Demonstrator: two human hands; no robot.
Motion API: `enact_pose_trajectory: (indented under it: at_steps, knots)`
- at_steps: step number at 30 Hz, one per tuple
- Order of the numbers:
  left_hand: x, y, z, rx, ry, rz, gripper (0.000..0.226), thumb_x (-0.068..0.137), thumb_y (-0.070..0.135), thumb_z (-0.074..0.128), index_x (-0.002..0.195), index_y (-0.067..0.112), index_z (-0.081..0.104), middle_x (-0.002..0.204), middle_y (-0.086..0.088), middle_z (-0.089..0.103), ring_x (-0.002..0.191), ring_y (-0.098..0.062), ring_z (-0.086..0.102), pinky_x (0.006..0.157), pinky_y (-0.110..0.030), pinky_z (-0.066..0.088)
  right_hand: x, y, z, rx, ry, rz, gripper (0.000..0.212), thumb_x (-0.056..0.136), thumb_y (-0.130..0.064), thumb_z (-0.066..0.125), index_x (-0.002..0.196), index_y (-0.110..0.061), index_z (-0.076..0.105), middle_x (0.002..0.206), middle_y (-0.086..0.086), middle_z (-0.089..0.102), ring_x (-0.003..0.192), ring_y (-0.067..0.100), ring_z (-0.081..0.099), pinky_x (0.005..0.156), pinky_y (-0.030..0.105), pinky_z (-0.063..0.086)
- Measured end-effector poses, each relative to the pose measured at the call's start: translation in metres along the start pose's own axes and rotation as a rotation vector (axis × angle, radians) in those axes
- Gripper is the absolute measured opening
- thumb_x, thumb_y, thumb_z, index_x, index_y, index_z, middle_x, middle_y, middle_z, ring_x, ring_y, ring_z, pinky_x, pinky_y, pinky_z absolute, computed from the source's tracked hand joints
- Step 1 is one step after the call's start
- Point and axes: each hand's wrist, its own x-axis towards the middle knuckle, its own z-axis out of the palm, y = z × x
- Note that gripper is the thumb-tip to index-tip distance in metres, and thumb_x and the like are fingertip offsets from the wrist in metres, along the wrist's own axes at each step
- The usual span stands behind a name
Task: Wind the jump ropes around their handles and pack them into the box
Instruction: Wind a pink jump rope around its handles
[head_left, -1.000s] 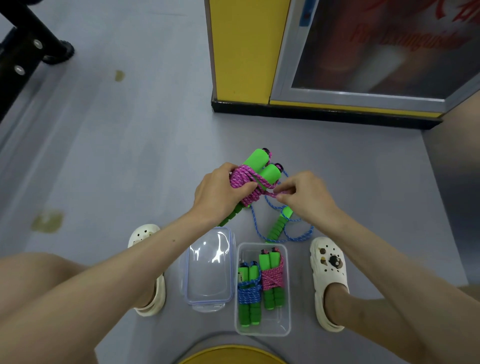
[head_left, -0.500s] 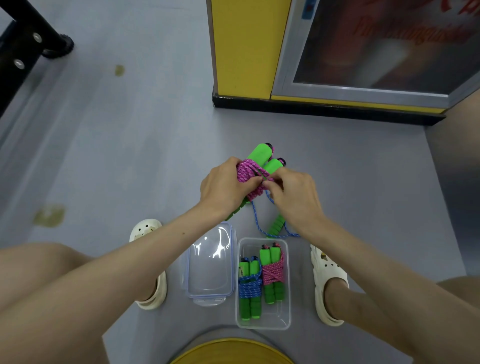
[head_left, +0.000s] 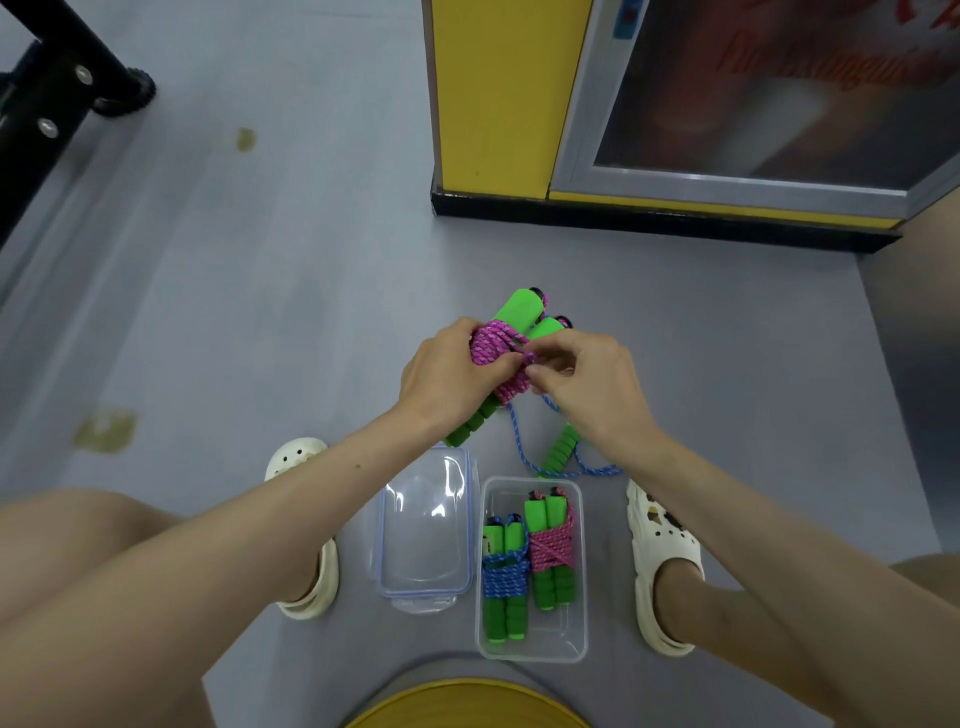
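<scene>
My left hand (head_left: 449, 379) grips a pink jump rope (head_left: 496, 345) wound around its two green foam handles, held above the floor. My right hand (head_left: 587, 387) pinches the loose pink rope end at the bundle. A blue jump rope (head_left: 561, 457) lies unwound on the floor beneath my hands, one green handle showing. The clear plastic box (head_left: 579, 571) stands between my feet and holds a wound blue rope (head_left: 503, 579) and a wound pink rope (head_left: 551, 551).
The box's clear lid (head_left: 426, 530) lies on the floor left of the box. White clogs sit at either side. A yellow cabinet with a glass door (head_left: 727, 104) stands ahead, and a black metal frame (head_left: 47, 98) at far left.
My right hand drew back from its pull to the right and now pinches the rope end tight against the bundle. The left hand keeps its grip.
</scene>
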Motion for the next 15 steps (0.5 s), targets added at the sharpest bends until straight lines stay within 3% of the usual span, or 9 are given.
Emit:
enact_pose_trajectory:
  at_steps: [4,9,12,15]
  knots:
    - [-0.0039,-0.0017,0.0048,-0.094,-0.051,-0.032,0.038,0.082,0.051,0.065,0.104,0.019,0.062,0.089,0.001,0.068,0.082,-0.021,0.065,0.075,-0.044,0.054,-0.0008,0.0011,-0.0011,-0.075,0.016,-0.047,0.018,0.082,-0.002,0.067,0.098,-0.006,0.073,0.079,-0.001,0.062,0.066,-0.004,0.051,0.064,0.001,0.036]
    - [-0.0056,0.0019,0.0038,-0.262,-0.094,-0.088,0.044,0.072,0.046,0.056,0.109,0.023,0.060,0.090,0.002,0.067,0.082,-0.019,0.066,0.077,-0.042,0.055,0.0014,0.0031,-0.0025,-0.023,0.072,-0.044,0.014,0.082,-0.002,0.067,0.093,-0.008,0.073,0.081,0.001,0.067,0.068,-0.005,0.054,0.065,0.001,0.038]
    - [-0.0045,0.0019,0.0046,-0.393,-0.118,-0.140,0.032,0.083,0.029,0.059,0.114,0.020,0.057,0.092,0.002,0.064,0.083,-0.017,0.063,0.073,-0.031,0.053,0.0001,0.0029,-0.0023,0.000,0.105,-0.053,0.011,0.084,-0.003,0.065,0.092,-0.008,0.071,0.079,-0.003,0.064,0.070,-0.006,0.055,0.066,0.001,0.038]
    - [-0.0046,0.0052,0.0041,-0.476,-0.132,-0.154,0.025,0.090,0.014,0.054,0.115,0.016,0.056,0.088,0.004,0.061,0.073,-0.007,0.058,0.058,-0.011,0.046,-0.0009,0.0009,-0.0012,0.002,0.159,-0.078,0.010,0.085,-0.003,0.063,0.092,-0.008,0.069,0.080,-0.004,0.062,0.073,-0.004,0.055,0.067,0.000,0.037]
